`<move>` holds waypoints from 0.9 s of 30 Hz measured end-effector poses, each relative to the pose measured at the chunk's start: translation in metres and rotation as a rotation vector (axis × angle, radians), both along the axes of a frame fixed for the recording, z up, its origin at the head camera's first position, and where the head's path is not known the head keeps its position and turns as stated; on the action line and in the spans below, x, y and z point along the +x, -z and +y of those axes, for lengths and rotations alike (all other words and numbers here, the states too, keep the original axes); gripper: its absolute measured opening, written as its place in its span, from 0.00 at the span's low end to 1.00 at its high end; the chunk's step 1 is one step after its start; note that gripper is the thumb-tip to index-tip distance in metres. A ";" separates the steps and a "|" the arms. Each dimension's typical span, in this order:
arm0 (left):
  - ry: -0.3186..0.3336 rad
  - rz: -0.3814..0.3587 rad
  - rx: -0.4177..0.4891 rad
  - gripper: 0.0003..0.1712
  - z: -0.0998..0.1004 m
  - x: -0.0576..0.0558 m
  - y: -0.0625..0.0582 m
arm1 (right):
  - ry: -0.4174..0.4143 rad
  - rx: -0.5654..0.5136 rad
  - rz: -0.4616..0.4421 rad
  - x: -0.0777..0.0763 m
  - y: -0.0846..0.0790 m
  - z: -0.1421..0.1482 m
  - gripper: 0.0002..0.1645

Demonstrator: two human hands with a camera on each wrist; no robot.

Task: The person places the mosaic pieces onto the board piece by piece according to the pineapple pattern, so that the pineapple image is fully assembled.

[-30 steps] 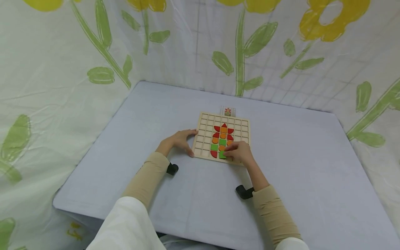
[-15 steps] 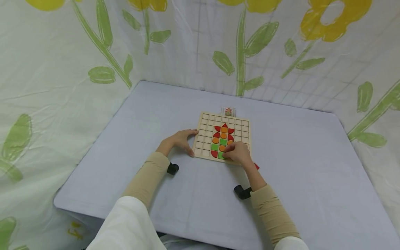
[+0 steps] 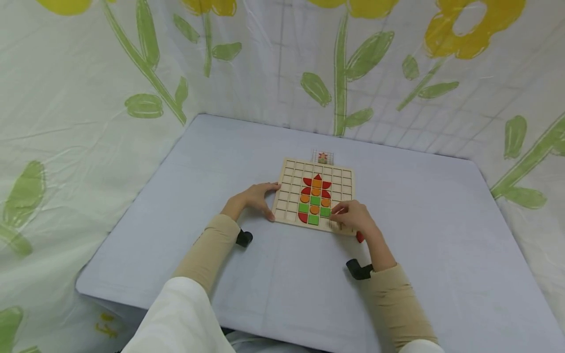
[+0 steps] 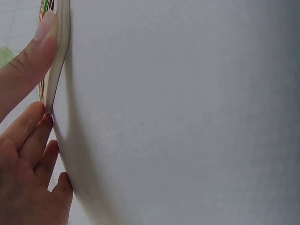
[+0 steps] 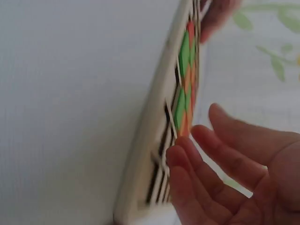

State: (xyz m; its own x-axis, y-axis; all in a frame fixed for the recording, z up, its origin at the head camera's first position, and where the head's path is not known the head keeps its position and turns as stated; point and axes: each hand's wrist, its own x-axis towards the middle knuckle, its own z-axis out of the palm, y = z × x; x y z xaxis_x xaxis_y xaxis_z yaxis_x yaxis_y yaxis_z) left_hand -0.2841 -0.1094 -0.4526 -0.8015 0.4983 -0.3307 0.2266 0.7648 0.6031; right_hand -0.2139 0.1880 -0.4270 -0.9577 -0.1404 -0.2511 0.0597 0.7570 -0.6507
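A wooden grid board (image 3: 289, 193) lies on the table with red, orange and green pieces set in a pattern. My left hand (image 3: 253, 198) rests at its left side, thumb at the near corner and fingers touching the edge; in the left wrist view the thumb (image 4: 35, 54) lies against the rim. My right hand (image 3: 353, 215) hovers over the board's near right part, beside a green square (image 3: 324, 212). Its fingers are loosely bent with nothing seen between them in the right wrist view. Another green square (image 3: 313, 219) sits in the near row beside a red quarter-circle (image 3: 302, 217).
A small pattern card (image 3: 322, 157) lies behind the board's far edge. A red piece (image 3: 360, 237), partly hidden by the right wrist, is by the near right corner. A white cloth with painted flowers (image 3: 282, 63) hangs behind the table (image 3: 441, 220).
My right hand has moved right from the green square in the near row, uncovering it and the green square above it. My left hand has stayed at the board's edge.
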 end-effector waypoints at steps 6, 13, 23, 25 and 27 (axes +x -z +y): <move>-0.007 -0.009 0.000 0.59 0.001 0.001 -0.002 | 0.007 0.094 -0.055 0.007 -0.012 0.042 0.15; -0.008 -0.011 -0.002 0.58 0.001 0.001 -0.002 | -0.059 0.183 -0.140 0.016 -0.008 0.064 0.19; -0.013 -0.015 -0.012 0.58 0.002 0.002 -0.004 | -0.053 0.232 -0.121 0.019 0.000 0.057 0.17; -0.013 -0.014 -0.015 0.58 0.002 0.003 -0.005 | -0.036 0.227 -0.125 0.020 -0.002 0.056 0.15; -0.013 -0.014 -0.017 0.58 0.002 0.003 -0.006 | -0.023 0.216 -0.105 0.021 -0.005 0.056 0.13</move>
